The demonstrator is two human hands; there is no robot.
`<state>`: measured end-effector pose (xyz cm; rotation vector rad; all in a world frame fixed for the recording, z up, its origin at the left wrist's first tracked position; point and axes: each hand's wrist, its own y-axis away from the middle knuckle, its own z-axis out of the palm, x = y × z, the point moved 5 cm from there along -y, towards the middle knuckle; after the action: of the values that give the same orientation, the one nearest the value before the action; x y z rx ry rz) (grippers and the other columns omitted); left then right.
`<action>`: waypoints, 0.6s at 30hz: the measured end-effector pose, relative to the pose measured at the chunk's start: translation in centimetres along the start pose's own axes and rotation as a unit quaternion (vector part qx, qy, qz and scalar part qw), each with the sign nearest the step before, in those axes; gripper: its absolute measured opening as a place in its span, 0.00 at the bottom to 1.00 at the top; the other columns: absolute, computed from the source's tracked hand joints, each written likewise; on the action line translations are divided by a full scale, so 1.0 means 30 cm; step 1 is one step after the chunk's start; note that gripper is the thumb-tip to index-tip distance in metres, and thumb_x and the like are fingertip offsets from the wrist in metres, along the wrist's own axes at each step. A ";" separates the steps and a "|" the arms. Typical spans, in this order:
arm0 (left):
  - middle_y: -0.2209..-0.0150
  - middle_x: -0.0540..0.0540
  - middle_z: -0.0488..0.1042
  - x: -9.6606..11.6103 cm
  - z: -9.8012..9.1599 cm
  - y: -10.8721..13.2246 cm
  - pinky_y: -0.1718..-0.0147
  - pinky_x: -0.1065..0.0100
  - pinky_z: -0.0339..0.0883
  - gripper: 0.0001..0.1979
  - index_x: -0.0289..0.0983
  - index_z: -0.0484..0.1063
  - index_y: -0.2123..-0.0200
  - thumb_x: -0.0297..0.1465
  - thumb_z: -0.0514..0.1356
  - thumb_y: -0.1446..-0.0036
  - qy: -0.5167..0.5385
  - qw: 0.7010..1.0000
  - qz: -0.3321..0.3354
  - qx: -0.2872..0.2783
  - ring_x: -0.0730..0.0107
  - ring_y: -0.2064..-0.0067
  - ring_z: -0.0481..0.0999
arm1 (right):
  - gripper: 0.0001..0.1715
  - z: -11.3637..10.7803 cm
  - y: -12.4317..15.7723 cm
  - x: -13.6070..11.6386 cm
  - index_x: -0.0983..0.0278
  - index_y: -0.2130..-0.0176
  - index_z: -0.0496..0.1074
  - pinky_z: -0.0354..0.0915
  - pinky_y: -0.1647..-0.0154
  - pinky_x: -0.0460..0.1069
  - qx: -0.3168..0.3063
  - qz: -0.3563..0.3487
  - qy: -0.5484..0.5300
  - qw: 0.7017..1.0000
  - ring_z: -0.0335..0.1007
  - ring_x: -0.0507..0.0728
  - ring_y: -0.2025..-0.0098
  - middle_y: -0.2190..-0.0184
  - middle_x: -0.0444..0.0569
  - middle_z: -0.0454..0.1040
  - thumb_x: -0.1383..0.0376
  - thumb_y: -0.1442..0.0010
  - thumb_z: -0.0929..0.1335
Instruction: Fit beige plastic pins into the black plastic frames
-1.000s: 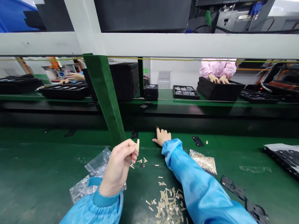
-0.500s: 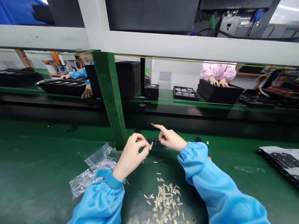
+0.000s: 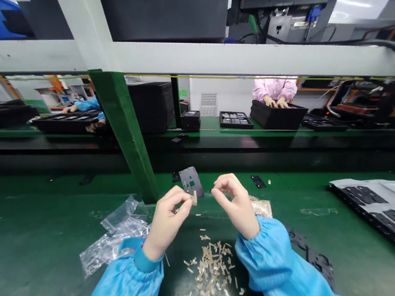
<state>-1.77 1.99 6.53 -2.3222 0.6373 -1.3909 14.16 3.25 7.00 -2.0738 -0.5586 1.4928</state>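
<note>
My left hand (image 3: 170,213) pinches a small tan strip (image 3: 194,198) between thumb and fingertips. Just behind it is a thin dark grey plate (image 3: 191,181) with cut-outs; whether it touches my fingers I cannot tell. My right hand (image 3: 236,201) is closed in a pinch a little to the right, its fingertips apart from the left ones. A tiny dark speck shows at those fingertips, too small to name. Below and between my sleeves, many tan strips (image 3: 215,273) lie scattered in a heap on the green tabletop (image 3: 42,248).
Clear plastic bags (image 3: 118,237) lie left of my hands, beside a green post (image 3: 126,138). Black plates (image 3: 320,263) lie by my right sleeve. A tray of black parts (image 3: 387,219) stands at right. Across the bench, two people work at black trays (image 3: 277,114).
The dark plate between my hands now shows its broad face behind my left hand. My right index finger, stretched out before, has curled in to the thumb. The view has shifted.
</note>
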 end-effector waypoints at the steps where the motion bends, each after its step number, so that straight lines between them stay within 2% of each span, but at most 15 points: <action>1: 0.74 0.50 0.66 0.010 -0.006 0.005 0.72 0.72 0.61 0.11 0.35 0.69 0.77 0.26 0.52 0.43 -0.001 1.000 0.008 0.024 0.73 0.71 0.68 | 0.05 0.005 0.010 -0.007 0.63 0.73 0.64 0.63 0.66 0.48 -0.006 0.018 -0.027 0.999 0.64 0.54 0.64 0.68 0.46 0.64 0.69 0.45 0.65; 3: 0.75 0.49 0.66 0.033 -0.009 0.018 0.72 0.72 0.62 0.10 0.35 0.70 0.76 0.25 0.52 0.44 -0.016 0.998 0.035 0.052 0.73 0.71 0.68 | 0.05 0.013 0.022 -0.019 0.63 0.73 0.64 0.64 0.66 0.47 -0.013 0.048 -0.066 0.997 0.65 0.53 0.64 0.68 0.47 0.66 0.69 0.45 0.64; 7: 0.75 0.49 0.67 0.083 0.003 0.045 0.73 0.72 0.63 0.09 0.35 0.71 0.74 0.22 0.53 0.46 -0.059 0.991 0.097 0.069 0.74 0.72 0.68 | 0.05 0.017 0.030 -0.032 0.63 0.73 0.63 0.65 0.66 0.47 -0.005 0.077 -0.088 0.993 0.67 0.52 0.67 0.69 0.46 0.69 0.70 0.46 0.64; 13: 0.75 0.49 0.67 0.135 0.008 0.071 0.75 0.75 0.63 0.08 0.34 0.72 0.73 0.20 0.54 0.48 -0.100 0.978 0.161 0.089 0.76 0.73 0.68 | 0.06 0.007 0.038 -0.059 0.62 0.74 0.62 0.66 0.66 0.48 -0.002 0.046 -0.044 0.998 0.68 0.53 0.68 0.72 0.45 0.70 0.72 0.48 0.63; 18: 0.76 0.49 0.66 0.152 0.008 0.077 0.76 0.74 0.62 0.07 0.34 0.71 0.73 0.19 0.55 0.49 -0.123 0.970 0.189 0.092 0.76 0.74 0.67 | 0.07 -0.002 0.039 -0.081 0.62 0.74 0.62 0.65 0.66 0.48 -0.006 0.018 -0.021 1.000 0.68 0.53 0.68 0.72 0.45 0.71 0.73 0.47 0.64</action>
<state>-0.12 -2.41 8.54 -2.0463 0.7872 -0.9315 13.51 0.85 8.08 -2.0763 -0.5489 1.5598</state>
